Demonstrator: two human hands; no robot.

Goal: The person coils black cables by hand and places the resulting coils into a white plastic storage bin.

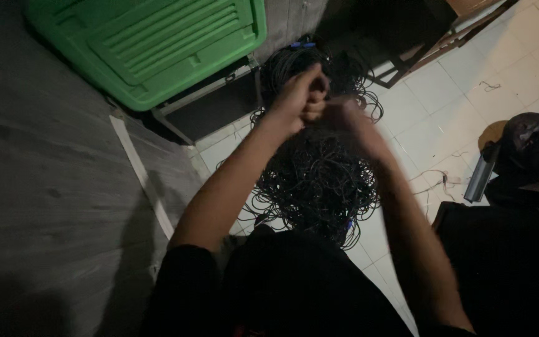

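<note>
A tangled heap of thin black cable [319, 181] lies on the white tiled floor in front of me. Both my arms reach out over it. My left hand [304, 87] is closed in a fist around a strand of the black cable, held above the heap. My right hand [344, 112] is blurred and pressed close against the left one, its fingers also closed on the cable. A coiled part of the cable with a small blue connector [302, 45] sits just beyond my hands.
A green plastic crate lid [151, 43] lies at the upper left over a dark flat case [213, 106]. A grey wall [44, 187] fills the left. Dark bags [532, 150] stand at the right, and a dark frame [407, 56] at the top.
</note>
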